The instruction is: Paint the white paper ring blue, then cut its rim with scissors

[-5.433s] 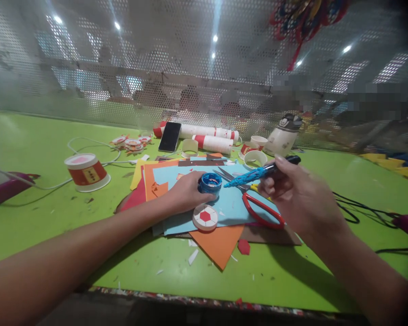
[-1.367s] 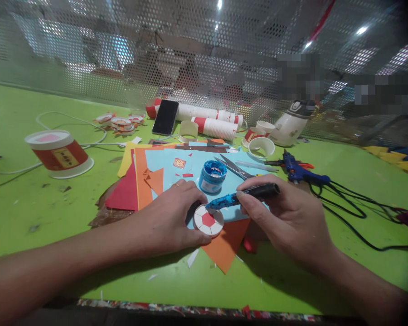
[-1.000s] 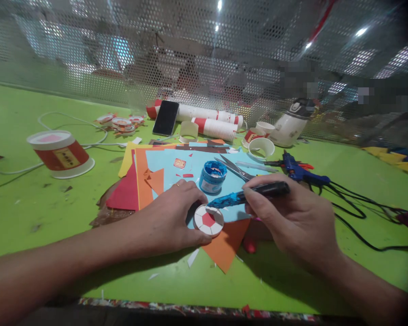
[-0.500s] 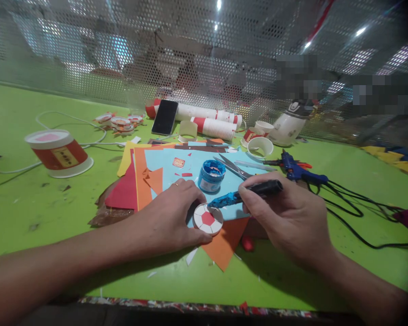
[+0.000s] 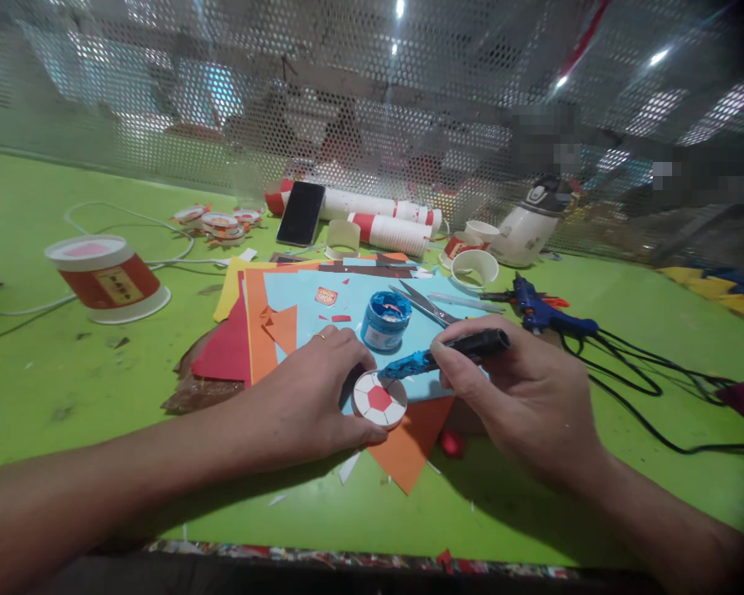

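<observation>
Between the thumb and fingers of my left hand [image 5: 313, 392] is a round white disc [image 5: 379, 399] with a red hexagon in its middle and dark lines running out to the rim. My right hand [image 5: 521, 397] grips a black marker [image 5: 471, 347] whose front part is smeared with blue paint. The marker's tip meets the upper part of the disc. Just behind stands an uncapped jar of blue paint [image 5: 384, 330] on light blue paper [image 5: 298, 285]. Scissors [image 5: 431, 304] lie partly open beside the jar.
Right of my right hand is a blue glue gun [image 5: 527, 306] with black cable. A red and white paper tub [image 5: 108, 277] stands left. Behind lie a phone [image 5: 301, 213], white tubes [image 5: 390, 234], cut cup rings [image 5: 474, 269] and several decorated discs [image 5: 220, 223]. Perforated metal screen [image 5: 347, 107] closes the back.
My right hand and the back end of the marker have shifted slightly left, while its tip stays at the disc's upper part. My left hand and the disc look unchanged.
</observation>
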Tool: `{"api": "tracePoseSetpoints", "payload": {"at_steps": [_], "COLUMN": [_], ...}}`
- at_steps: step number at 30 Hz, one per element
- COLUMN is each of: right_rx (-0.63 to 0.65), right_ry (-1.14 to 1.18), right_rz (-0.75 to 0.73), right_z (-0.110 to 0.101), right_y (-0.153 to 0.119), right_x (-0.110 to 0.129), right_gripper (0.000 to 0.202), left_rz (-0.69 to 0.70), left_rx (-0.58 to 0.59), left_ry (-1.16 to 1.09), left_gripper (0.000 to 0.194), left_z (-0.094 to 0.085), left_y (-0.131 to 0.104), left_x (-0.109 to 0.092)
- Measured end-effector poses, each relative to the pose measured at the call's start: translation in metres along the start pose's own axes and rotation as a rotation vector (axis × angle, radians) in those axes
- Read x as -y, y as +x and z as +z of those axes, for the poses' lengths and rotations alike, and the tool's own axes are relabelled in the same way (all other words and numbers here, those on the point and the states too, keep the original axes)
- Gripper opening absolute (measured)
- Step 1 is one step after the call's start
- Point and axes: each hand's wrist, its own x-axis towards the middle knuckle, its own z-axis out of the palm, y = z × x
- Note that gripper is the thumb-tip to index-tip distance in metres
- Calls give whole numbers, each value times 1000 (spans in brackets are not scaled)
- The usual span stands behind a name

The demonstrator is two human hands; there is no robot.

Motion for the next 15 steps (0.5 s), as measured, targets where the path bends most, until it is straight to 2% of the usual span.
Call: {"api": "tracePoseSetpoints", "payload": {"at_steps": [15], "right_rx": [23], "right_ry": [-55], "right_rz": [-47], "right_z": [-2], "right_y": [2], "right_x": [2], "right_gripper": [11], "left_rz": [-11], "left_rx": [20], "left_ry": [20], "left_gripper": [35], "left_z": [-3], "left_y": [-3], "left_x": [-6]}}
